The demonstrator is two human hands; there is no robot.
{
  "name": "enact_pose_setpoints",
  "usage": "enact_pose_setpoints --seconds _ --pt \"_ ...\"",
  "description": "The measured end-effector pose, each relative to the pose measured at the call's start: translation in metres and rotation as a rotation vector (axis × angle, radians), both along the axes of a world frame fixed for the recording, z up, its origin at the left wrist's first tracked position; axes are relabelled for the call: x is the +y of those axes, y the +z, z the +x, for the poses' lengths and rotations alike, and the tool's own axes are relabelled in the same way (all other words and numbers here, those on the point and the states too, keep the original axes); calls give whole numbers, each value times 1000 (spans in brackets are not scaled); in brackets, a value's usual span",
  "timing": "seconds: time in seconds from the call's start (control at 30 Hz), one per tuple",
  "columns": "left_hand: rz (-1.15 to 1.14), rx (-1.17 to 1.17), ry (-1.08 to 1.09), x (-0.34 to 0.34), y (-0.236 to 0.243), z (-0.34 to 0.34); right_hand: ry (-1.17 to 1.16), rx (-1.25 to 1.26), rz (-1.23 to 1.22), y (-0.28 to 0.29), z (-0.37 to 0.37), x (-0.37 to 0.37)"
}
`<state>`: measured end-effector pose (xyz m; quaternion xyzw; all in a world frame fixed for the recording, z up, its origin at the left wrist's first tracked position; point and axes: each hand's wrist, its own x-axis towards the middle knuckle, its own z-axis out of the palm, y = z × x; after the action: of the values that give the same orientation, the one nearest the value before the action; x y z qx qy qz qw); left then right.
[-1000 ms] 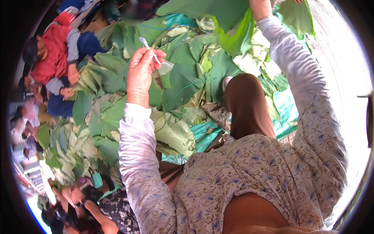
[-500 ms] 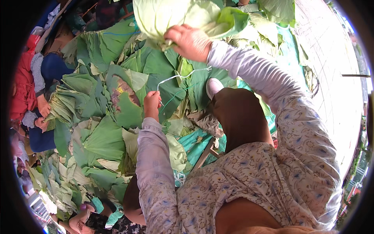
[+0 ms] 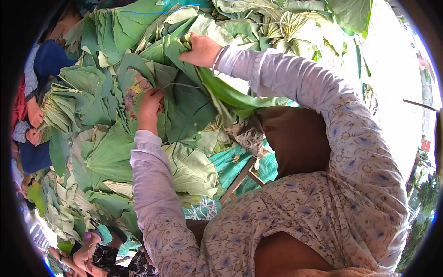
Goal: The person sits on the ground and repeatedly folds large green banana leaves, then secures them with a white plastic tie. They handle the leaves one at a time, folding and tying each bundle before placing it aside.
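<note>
Big green lotus leaves, folded and stacked, lie all around in front of me. My right hand (image 3: pixel 201 51) is closed on the edge of a lotus leaf (image 3: pixel 177 55), its fingertips partly hidden by the greenery. Below that arm, a bright green leaf (image 3: pixel 235 94) drapes toward my brown trouser leg (image 3: pixel 293 138). My left hand (image 3: pixel 151 104) is closed around a thin white string (image 3: pixel 182 85), which runs right across a dark green leaf (image 3: pixel 187 108). Beside this hand is a leaf with a brown, withered patch (image 3: pixel 131 94).
A co-worker's hands (image 3: pixel 34 124) touch a folded leaf stack (image 3: pixel 60 108) at left. Another person (image 3: pixel 90 256) sits lower left. Before me are a wooden frame (image 3: pixel 240 180), green sheeting (image 3: pixel 226 168) and a tangle of white string (image 3: pixel 203 210). Tied leaf bundles (image 3: pixel 288 25) lie at the far side.
The pale leaf bundle my right hand held up has come down, and that hand now grips a leaf edge lower and further left. My left hand has shifted left and slightly up with the string.
</note>
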<state>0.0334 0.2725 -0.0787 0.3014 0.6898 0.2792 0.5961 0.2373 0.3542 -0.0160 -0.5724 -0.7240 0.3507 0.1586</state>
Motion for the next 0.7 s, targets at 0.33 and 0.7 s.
enact_pose_setpoints --seconds 0.33,0.7 --pt "-21 295 -42 2 23 -12 536 202 -137 -94 -49 -51" --pt "336 -434 292 -14 -5 2 411 428 -454 -121 -18 -42"
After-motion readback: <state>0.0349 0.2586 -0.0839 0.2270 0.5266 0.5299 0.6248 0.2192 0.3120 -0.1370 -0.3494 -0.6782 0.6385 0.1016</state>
